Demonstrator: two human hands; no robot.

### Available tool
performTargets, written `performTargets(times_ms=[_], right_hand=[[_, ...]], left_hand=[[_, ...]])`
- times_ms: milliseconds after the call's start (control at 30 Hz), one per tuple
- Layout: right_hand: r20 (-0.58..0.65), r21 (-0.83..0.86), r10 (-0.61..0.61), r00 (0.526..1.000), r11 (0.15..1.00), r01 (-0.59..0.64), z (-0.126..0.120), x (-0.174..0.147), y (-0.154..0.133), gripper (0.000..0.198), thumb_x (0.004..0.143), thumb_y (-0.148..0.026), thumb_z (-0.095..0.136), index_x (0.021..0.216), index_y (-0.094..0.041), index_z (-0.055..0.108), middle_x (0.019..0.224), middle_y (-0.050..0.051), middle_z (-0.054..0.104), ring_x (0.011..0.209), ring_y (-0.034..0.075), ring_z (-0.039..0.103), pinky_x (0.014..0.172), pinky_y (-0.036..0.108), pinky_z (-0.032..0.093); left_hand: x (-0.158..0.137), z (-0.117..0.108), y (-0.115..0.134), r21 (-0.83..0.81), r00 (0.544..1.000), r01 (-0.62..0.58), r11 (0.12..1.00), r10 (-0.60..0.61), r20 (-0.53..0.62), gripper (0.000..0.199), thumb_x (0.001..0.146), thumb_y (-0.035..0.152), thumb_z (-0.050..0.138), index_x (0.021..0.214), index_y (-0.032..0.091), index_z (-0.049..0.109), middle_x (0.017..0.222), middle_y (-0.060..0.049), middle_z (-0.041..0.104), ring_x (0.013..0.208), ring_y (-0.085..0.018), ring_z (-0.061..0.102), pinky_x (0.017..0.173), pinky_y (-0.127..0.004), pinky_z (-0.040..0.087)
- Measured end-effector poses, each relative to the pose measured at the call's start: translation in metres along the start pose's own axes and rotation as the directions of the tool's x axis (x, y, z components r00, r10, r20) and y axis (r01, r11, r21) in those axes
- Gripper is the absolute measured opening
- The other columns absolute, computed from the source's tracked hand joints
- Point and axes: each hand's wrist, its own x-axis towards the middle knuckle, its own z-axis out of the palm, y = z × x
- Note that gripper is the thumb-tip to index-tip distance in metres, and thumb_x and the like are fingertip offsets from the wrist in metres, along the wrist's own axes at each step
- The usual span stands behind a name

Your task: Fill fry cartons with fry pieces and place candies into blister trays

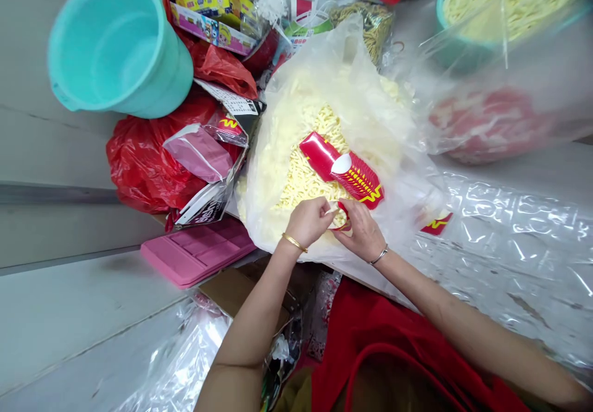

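Observation:
Between my hands is a small red fry carton (341, 218) with pale yellow fry-shaped sticks showing in its opening. My right hand (362, 231) grips its right side, thumb below and fingers above. On the left, my left hand (308, 222) pinches the carton's pale edge; its exact fingertip contact is partly hidden. Just beyond lies a nested stack of flat red fry cartons (359, 180) with yellow zigzags. It rests on a heap of pale yellow fry-shaped sticks (301, 180) inside a large translucent plastic bag (264, 214) whose mouth is spread open.
At left, a turquoise bucket (125, 47) stands over red plastic bags (148, 165). A pink plastic tray (194, 248) sits below them. Packaging boxes (217, 13) clutter the back. To the right are a clear bag of pink-red pieces (504, 121) and a turquoise tub (447, 10) of yellow sticks.

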Motion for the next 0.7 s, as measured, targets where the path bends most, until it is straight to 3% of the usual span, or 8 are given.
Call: performTargets(times_ms=[100, 200, 333, 433, 500, 633, 700], right_hand=[[-0.032, 0.014, 0.004, 0.999, 1.0, -0.004, -0.008, -0.008, -0.006, 0.063, 0.079, -0.025, 0.058, 0.136, -0.015, 0.031, 0.124, 0.016, 0.049, 0.115, 0.03, 0.045, 0.097, 0.05, 0.041], [-0.077, 0.016, 0.048, 0.996, 0.999, -0.047, -0.021, -0.017, -0.011, 0.063, 0.08, -0.026, 0.057, 0.136, -0.016, 0.031, 0.123, 0.015, 0.05, 0.115, 0.029, 0.046, 0.097, 0.05, 0.042], [-0.174, 0.017, 0.137, 0.975, 0.991, -0.136, -0.046, -0.033, -0.012, 0.059, 0.081, -0.022, 0.053, 0.136, -0.017, 0.032, 0.121, 0.014, 0.051, 0.112, 0.028, 0.048, 0.095, 0.049, 0.044], [-0.265, 0.023, 0.212, 0.94, 0.977, -0.214, -0.07, -0.055, 0.0, 0.051, 0.083, -0.015, 0.044, 0.134, -0.019, 0.035, 0.119, 0.013, 0.053, 0.11, 0.027, 0.05, 0.094, 0.048, 0.045], [-0.318, 0.003, 0.258, 0.913, 0.963, -0.271, -0.089, -0.077, 0.016, 0.047, 0.086, -0.015, 0.041, 0.132, -0.019, 0.037, 0.118, 0.014, 0.054, 0.109, 0.026, 0.05, 0.094, 0.049, 0.045], [-0.431, -0.062, 0.333, 0.838, 0.916, -0.396, -0.129, -0.132, 0.057, 0.043, 0.086, -0.017, 0.043, 0.129, -0.019, 0.043, 0.116, 0.014, 0.056, 0.107, 0.027, 0.052, 0.091, 0.049, 0.047], [-0.48, -0.085, 0.361, 0.799, 0.888, -0.452, -0.146, -0.155, 0.076, 0.044, 0.085, -0.018, 0.044, 0.129, -0.019, 0.042, 0.116, 0.014, 0.056, 0.107, 0.027, 0.052, 0.09, 0.05, 0.047]], left_hand=[[-0.011, 0.011, 0.022, 0.182, 0.989, -0.034, 0.983, 0.059, -0.137, 0.007, 0.08, 0.019, 0.053, 0.074, 0.018, 0.056, 0.071, -0.002, 0.056, 0.069, -0.015, 0.053, 0.063, -0.026, 0.04], [-0.029, 0.02, 0.041, 0.143, 0.972, -0.173, 0.975, 0.192, -0.133, 0.015, 0.087, 0.019, 0.046, 0.095, 0.018, 0.058, 0.088, -0.005, 0.06, 0.083, -0.017, 0.056, 0.074, -0.028, 0.044], [-0.048, 0.043, 0.068, 0.132, 0.932, -0.308, 0.942, 0.326, -0.156, 0.033, 0.09, 0.023, 0.044, 0.122, 0.018, 0.049, 0.109, -0.01, 0.058, 0.102, -0.02, 0.054, 0.087, -0.034, 0.042], [-0.045, 0.08, 0.095, 0.259, 0.913, -0.333, 0.907, 0.379, -0.153, 0.031, 0.089, 0.02, 0.044, 0.119, 0.018, 0.052, 0.116, -0.012, 0.056, 0.108, -0.024, 0.051, 0.089, -0.042, 0.038], [-0.035, 0.111, 0.116, 0.274, 0.897, -0.395, 0.877, 0.433, -0.091, 0.027, 0.088, 0.018, 0.044, 0.112, 0.019, 0.056, 0.116, -0.011, 0.057, 0.106, -0.024, 0.053, 0.092, -0.045, 0.036], [-0.005, 0.174, 0.156, 0.168, 0.813, -0.582, 0.796, 0.575, 0.093, 0.018, 0.089, 0.018, 0.043, 0.09, 0.019, 0.061, 0.099, -0.005, 0.061, 0.095, -0.018, 0.057, 0.104, -0.047, 0.029], [0.009, 0.203, 0.173, 0.09, 0.784, -0.619, 0.78, 0.607, 0.13, 0.014, 0.088, 0.02, 0.045, 0.089, 0.02, 0.059, 0.091, -0.004, 0.061, 0.091, -0.017, 0.058, 0.108, -0.045, 0.027]])
